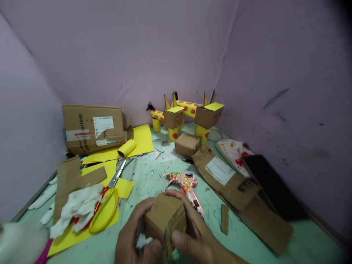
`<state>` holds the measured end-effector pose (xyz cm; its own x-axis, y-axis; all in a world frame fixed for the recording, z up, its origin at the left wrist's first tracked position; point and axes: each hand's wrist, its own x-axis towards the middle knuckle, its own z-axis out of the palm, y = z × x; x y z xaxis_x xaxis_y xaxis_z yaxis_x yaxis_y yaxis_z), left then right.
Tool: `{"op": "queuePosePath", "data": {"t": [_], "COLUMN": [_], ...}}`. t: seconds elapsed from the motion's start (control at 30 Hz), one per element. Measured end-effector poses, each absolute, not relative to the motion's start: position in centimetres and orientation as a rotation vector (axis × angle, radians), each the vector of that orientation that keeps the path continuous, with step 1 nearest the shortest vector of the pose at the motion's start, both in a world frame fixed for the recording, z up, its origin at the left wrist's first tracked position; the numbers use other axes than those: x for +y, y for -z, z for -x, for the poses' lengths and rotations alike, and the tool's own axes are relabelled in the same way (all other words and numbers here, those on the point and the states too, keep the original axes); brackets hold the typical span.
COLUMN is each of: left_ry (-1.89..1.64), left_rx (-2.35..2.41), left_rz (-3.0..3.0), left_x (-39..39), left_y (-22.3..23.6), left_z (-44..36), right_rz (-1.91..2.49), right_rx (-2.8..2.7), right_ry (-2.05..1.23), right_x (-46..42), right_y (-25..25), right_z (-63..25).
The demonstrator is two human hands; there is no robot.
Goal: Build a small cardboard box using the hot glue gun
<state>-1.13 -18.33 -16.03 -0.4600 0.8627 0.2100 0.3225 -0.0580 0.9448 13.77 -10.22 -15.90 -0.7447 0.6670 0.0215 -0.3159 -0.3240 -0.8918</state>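
Observation:
A small brown cardboard box (165,218) sits between both my hands near the bottom of the view. My left hand (132,238) wraps its left side, thumb pressed against the front. My right hand (195,234) grips the right side, fingers curled over the top and thumb on the front edge. A bit of white paper shows under the box by my left thumb. Just beyond the box lies a patterned glue gun (187,185) on the green floor.
Yellow-handled scissors (110,198) lie on yellow paper (68,234) with a white tissue (78,207). Two cardboard animals with yellow spotted bodies (189,117) stand by the wall. A small cardboard box (187,144), a flattened carton (92,128), cardboard sheets (228,176) and a dark slab (272,187) lie around.

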Motion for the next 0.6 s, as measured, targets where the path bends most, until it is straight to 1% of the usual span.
{"op": "queuePosePath", "data": {"t": [0.2,0.4,0.6], "left_ry": [-1.531,-1.417,-1.360], "left_rx": [1.661,1.653,1.660], "left_rz": [-1.285,-1.238,-1.092], "left_x": [-18.0,-17.6,-17.3], "left_y": [15.3,14.1,14.5], "left_z": [0.7,0.8,0.9], "right_rz": [0.487,0.556,0.633], "right_rx": [-1.318,-1.243,-1.153], "right_ry": [-2.052,-2.078,-2.121], "right_x": [-9.9,-9.4,-9.5], "right_y": [15.4,17.4,19.0], "right_z": [-14.0,-13.3,-13.1]}}
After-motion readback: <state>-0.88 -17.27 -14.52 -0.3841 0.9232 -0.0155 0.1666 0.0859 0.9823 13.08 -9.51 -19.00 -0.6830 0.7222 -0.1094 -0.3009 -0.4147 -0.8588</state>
